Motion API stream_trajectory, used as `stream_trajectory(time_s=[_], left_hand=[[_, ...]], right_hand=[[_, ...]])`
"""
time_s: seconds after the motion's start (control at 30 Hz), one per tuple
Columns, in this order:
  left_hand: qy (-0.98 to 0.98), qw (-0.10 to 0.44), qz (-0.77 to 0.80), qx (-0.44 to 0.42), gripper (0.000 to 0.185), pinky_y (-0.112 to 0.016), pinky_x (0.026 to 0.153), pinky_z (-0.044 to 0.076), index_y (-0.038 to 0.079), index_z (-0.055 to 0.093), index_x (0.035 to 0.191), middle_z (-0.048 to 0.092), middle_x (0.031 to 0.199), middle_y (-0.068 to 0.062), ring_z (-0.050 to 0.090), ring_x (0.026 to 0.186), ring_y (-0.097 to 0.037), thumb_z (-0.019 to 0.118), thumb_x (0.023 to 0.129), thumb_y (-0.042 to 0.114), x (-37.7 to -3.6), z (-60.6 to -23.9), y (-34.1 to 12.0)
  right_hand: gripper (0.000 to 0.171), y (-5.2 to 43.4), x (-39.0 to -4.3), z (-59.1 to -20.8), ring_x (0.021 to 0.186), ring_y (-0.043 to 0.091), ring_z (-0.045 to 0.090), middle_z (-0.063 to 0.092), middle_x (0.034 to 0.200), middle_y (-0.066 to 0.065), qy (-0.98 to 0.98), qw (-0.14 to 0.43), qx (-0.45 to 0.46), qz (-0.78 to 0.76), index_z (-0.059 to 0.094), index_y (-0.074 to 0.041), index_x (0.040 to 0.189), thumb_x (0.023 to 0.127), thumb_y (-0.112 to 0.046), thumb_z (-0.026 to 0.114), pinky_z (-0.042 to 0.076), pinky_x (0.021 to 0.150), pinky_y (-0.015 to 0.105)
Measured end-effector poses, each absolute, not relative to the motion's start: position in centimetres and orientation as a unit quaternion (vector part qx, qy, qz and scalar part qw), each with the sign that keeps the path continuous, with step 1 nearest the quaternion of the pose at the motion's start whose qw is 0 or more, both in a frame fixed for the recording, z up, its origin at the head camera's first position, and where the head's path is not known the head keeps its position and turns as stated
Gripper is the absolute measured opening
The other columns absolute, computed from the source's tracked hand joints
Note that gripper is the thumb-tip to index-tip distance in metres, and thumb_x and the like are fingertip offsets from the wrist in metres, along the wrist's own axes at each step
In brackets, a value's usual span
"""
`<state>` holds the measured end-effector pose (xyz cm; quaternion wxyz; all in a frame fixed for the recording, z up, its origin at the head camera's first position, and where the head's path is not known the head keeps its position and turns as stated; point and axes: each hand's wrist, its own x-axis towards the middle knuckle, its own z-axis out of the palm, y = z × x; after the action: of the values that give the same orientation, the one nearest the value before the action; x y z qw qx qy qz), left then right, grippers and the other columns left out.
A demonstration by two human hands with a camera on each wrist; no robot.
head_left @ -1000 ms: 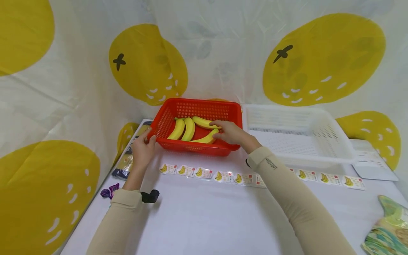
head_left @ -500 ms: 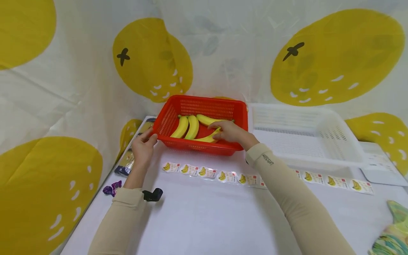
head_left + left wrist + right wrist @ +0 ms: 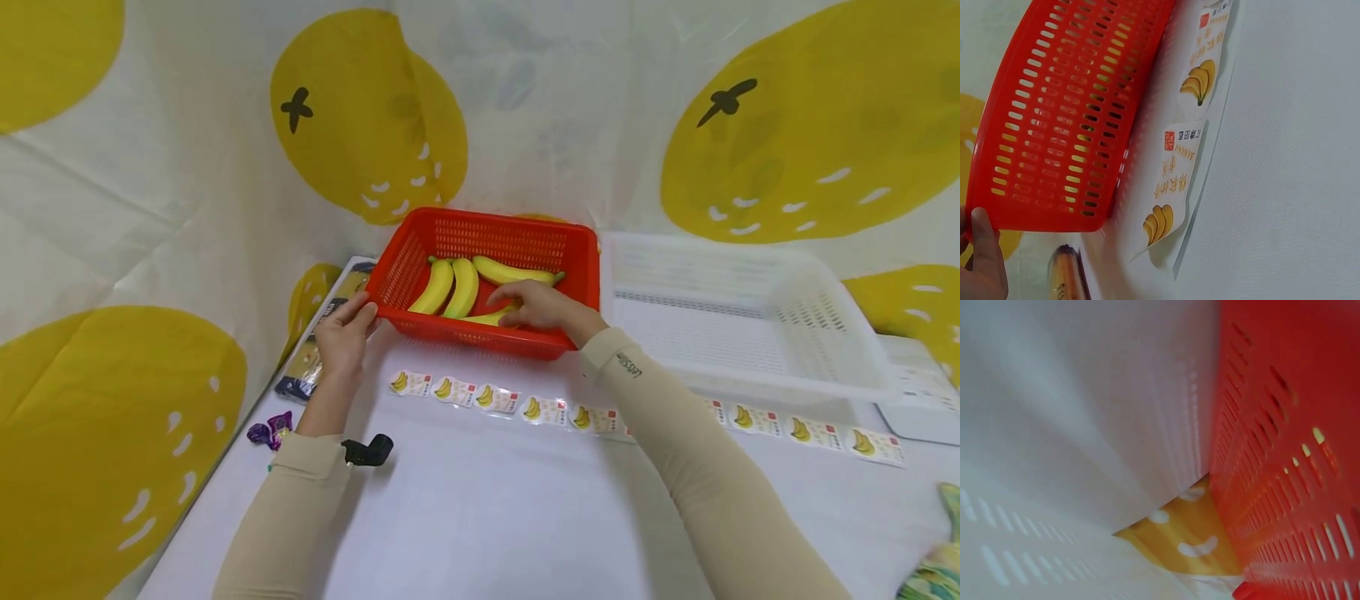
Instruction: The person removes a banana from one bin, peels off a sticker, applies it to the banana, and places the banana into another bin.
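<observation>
Red slotted plastic basket (image 3: 480,242), curved bananas (image 3: 450,287)

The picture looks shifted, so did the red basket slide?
No, not noticeably. The red basket sits just as close beside the white basket and just as far behind the sticker strip as before; only the camera turned.
</observation>
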<state>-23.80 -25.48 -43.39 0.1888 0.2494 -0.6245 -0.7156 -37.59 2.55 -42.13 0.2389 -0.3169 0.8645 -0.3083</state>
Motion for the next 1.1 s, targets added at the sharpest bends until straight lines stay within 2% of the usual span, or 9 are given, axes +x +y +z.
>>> stream_trajectory(time_s=[0.13, 0.37, 0.57, 0.77, 0.97, 1.1], left_hand=[[-0.617, 0.19, -0.721, 0.251, 0.04, -0.023, 0.092, 0.057, 0.012, 0.065, 0.137, 0.061, 0.144, -0.011, 0.07, 0.103, -0.011, 0.068, 0.098, 0.012, -23.94, -43.54, -25.51], [-0.606, 0.189, -0.727, 0.261, 0.038, -0.02, 0.087, 0.057, 0.012, 0.067, 0.135, 0.062, 0.141, -0.011, 0.071, 0.099, -0.011, 0.069, 0.097, 0.012, -24.1, -43.58, -25.61], [-0.608, 0.182, -0.726, 0.263, 0.038, -0.028, 0.097, 0.055, 0.012, 0.067, 0.135, 0.062, 0.141, -0.012, 0.071, 0.101, -0.012, 0.069, 0.097, 0.014, -24.19, -43.54, -25.67], [-0.603, 0.191, -0.729, 0.262, 0.037, -0.021, 0.087, 0.058, 0.011, 0.067, 0.134, 0.063, 0.14, -0.012, 0.071, 0.097, -0.011, 0.069, 0.097, 0.012, -24.13, -43.46, -25.54], [-0.608, 0.189, -0.725, 0.263, 0.038, -0.033, 0.101, 0.054, 0.011, 0.067, 0.135, 0.063, 0.139, -0.012, 0.071, 0.099, -0.011, 0.068, 0.098, 0.013, -24.02, -43.39, -25.46], [-0.607, 0.188, -0.726, 0.264, 0.038, -0.028, 0.097, 0.056, 0.011, 0.066, 0.136, 0.062, 0.14, -0.012, 0.07, 0.101, -0.013, 0.068, 0.098, 0.013, -23.91, -43.29, -25.35]], right_hand=[[0.039, 2.32, -37.94, -42.52, 0.126, 0.027, 0.052, 0.065, 0.136, 0.006, 0.861, 0.238, -0.346, -0.288, 0.065, -0.012, 0.135, 0.096, -0.012, 0.069, 0.039, 0.117, 0.047], [0.037, 2.17, -38.0, -42.47, 0.126, 0.026, 0.052, 0.065, 0.134, 0.005, 0.861, 0.257, -0.357, -0.257, 0.067, -0.015, 0.132, 0.096, -0.007, 0.066, 0.038, 0.118, 0.047], [0.034, 1.95, -38.17, -42.73, 0.13, 0.027, 0.054, 0.065, 0.135, 0.007, 0.852, 0.268, -0.356, -0.273, 0.067, -0.013, 0.129, 0.096, -0.006, 0.066, 0.037, 0.12, 0.047], [0.033, 1.91, -38.27, -42.84, 0.133, 0.029, 0.056, 0.066, 0.134, 0.01, 0.844, 0.252, -0.373, -0.292, 0.065, -0.009, 0.13, 0.097, -0.006, 0.065, 0.038, 0.12, 0.046], [0.032, 2.07, -38.06, -42.64, 0.133, 0.031, 0.057, 0.066, 0.134, 0.012, 0.841, 0.246, -0.372, -0.307, 0.064, -0.008, 0.129, 0.097, -0.008, 0.065, 0.039, 0.119, 0.048], [0.032, 2.19, -37.98, -42.65, 0.132, 0.032, 0.057, 0.066, 0.133, 0.013, 0.837, 0.25, -0.365, -0.322, 0.064, -0.007, 0.129, 0.097, -0.009, 0.066, 0.039, 0.119, 0.048]])
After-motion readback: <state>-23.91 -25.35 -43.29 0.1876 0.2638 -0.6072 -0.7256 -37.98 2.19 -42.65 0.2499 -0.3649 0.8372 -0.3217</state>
